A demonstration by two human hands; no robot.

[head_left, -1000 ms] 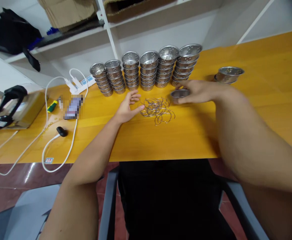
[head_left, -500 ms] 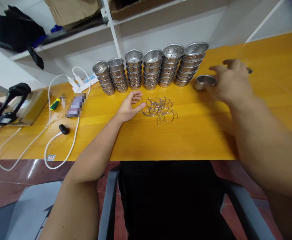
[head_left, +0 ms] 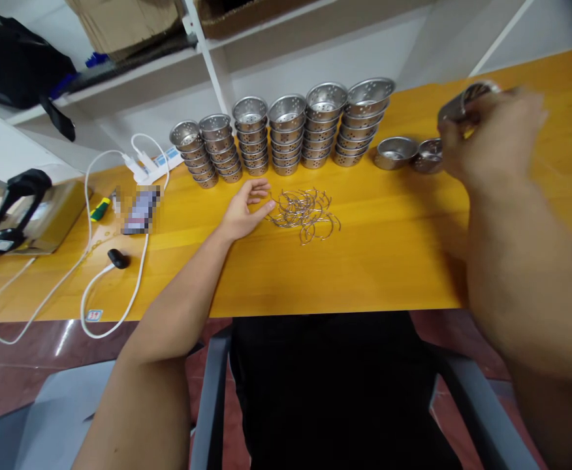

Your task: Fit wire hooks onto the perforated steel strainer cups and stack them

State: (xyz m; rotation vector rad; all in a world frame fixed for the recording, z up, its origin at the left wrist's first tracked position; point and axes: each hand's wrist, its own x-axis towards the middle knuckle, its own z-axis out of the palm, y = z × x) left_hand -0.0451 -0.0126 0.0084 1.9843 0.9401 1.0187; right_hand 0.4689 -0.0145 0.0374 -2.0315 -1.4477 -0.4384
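My left hand [head_left: 245, 212] rests on the table with its fingers apart, holding nothing, beside a tangled pile of curved metal wires [head_left: 301, 210]. My right hand [head_left: 499, 134], blurred, is raised at the right and grips a metal cup [head_left: 455, 109] tilted on its side. Below it a shallow metal cup [head_left: 394, 156] stands upright on the table. Against it on the right is a smaller metal cup [head_left: 428, 158], partly behind my right hand. Several stacks of perforated metal cups [head_left: 286, 134] form a row behind the wires.
The wooden table [head_left: 276, 281] meets white shelving [head_left: 286, 55] at the back. To the left lie a phone [head_left: 142, 210], a power strip [head_left: 157, 166], white cables, a black plug-like piece [head_left: 118, 258], a yellow-green tool [head_left: 100, 209] and a box [head_left: 63, 219].
My right hand has moved up and right and now holds a metal cup. Two cups now show beneath it, where one showed before. My left hand stays by the wires; the view shifted slightly.
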